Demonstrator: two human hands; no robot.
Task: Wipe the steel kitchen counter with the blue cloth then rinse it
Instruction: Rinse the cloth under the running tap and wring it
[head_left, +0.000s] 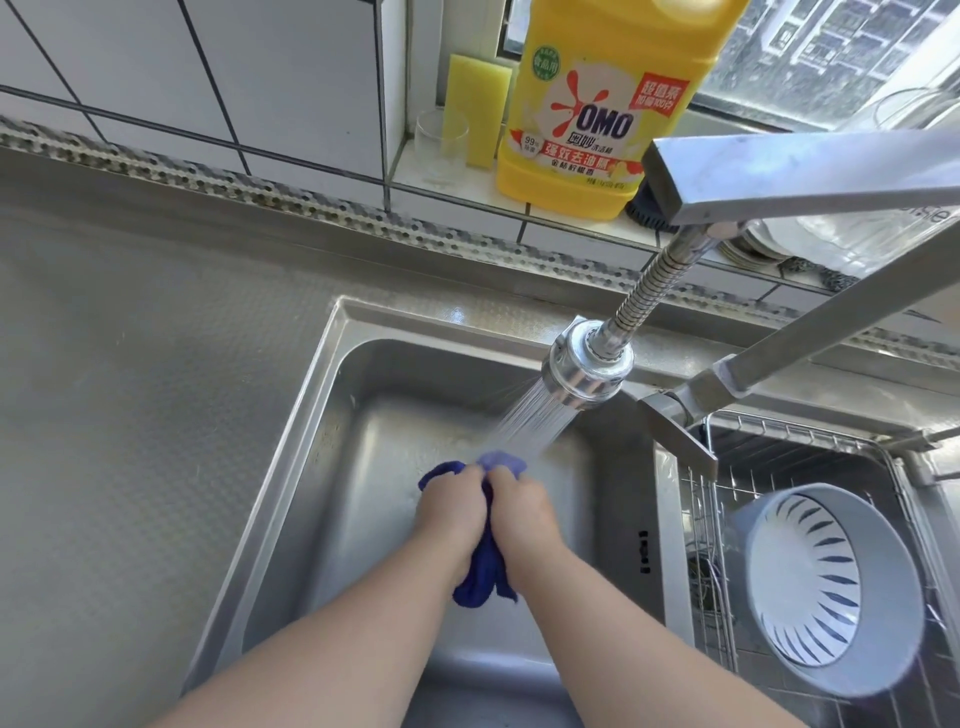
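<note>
1. A tiled kitchen corner is shown, where a textured steel desk (130, 415) runs along the wall and a steel sink (311, 441) is set into it below a window ledge.
2. The blue cloth (480, 577) is held over the sink basin, bunched between both hands, with its upper fold caught in the spray from the faucet head (587, 371).
3. The left hand (454, 512) is seen curled around the cloth's left side, and the right hand (522, 512) is curled around its right side; both are closed in a firm grip on the fabric.
4. The rinsing stage is judged to be under way, the desk beside the sink appearing to be already wiped.
5. For a good rinse, the cloth would best be opened and turned so every fold is reached by the water, then rubbed against itself and wrung low in the basin so that splashes are kept off the desk.
6. A yellow detergent bottle (597, 104) is stood on the ledge; "OMO" is read in large letters on its label, with "99%" and Chinese print nearby that is too small to be made out with confidence.
7. A yellow sponge (475, 109) and a clear glass (441, 145) are seen beside the bottle, and a pale slotted colander (831, 587) is rested in a wire rack to the right.
</note>
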